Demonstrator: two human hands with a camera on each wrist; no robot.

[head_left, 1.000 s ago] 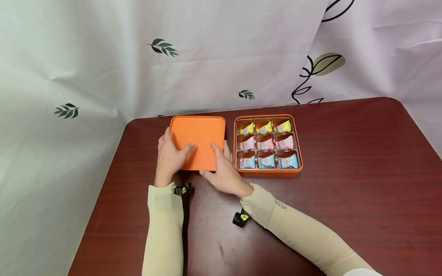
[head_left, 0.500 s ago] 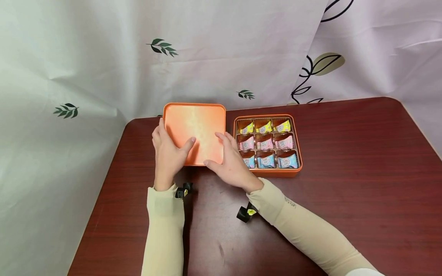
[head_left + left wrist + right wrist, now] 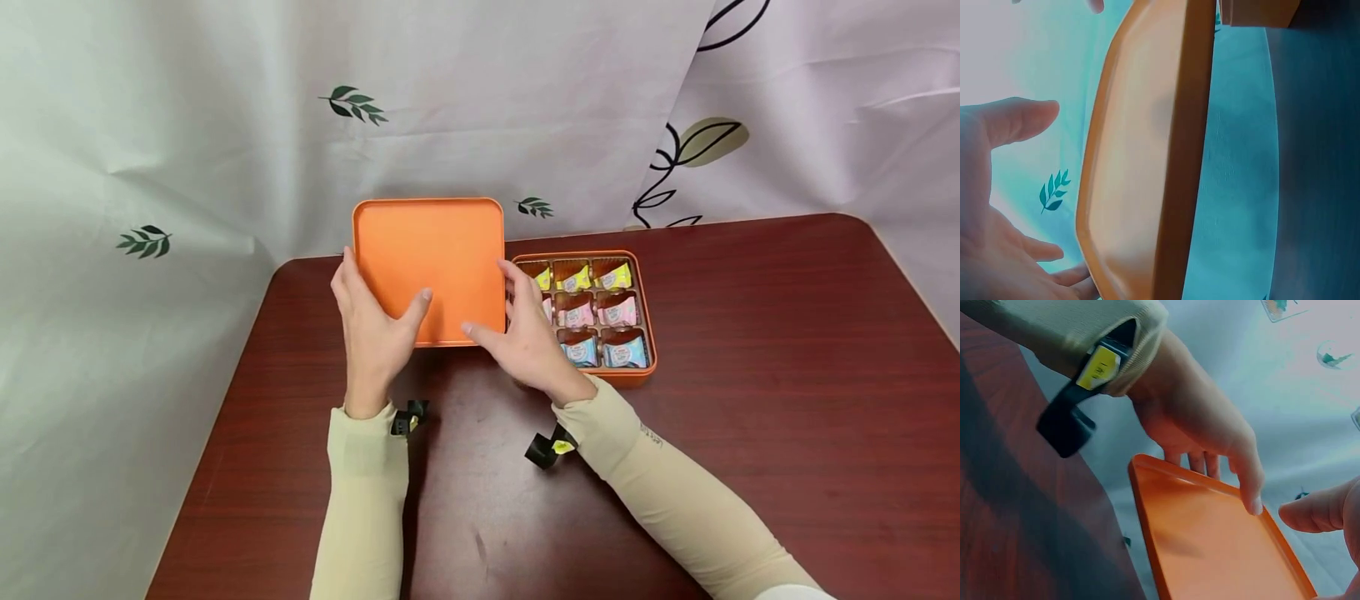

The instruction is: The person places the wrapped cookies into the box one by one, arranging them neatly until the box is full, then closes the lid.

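Note:
A square orange box lid [image 3: 431,267] is held up and tilted in the head view, its shallow inner side facing me. My left hand [image 3: 375,333] holds its left edge, thumb spread in front. My right hand [image 3: 532,342] holds the right edge near the lower corner. In the left wrist view, fingers of my left hand [image 3: 997,231] meet the rim of the lid [image 3: 1141,150]. My left hand [image 3: 1210,425] shows across the lid [image 3: 1210,544] in the right wrist view, with part of my right hand [image 3: 1350,519] at the right edge.
An open orange box [image 3: 618,379] stands right of the lid on the dark red table [image 3: 787,375]. Its divided insert holds rows of yellow, pink and blue wrapped sweets [image 3: 576,313]; the lid and right hand cover part of it. A patterned curtain [image 3: 450,100] hangs behind the table.
The lid has risen off the table and tilted up toward the curtain, shifting slightly right lately. Both hands moved with it; the right hand now covers the box's left side.

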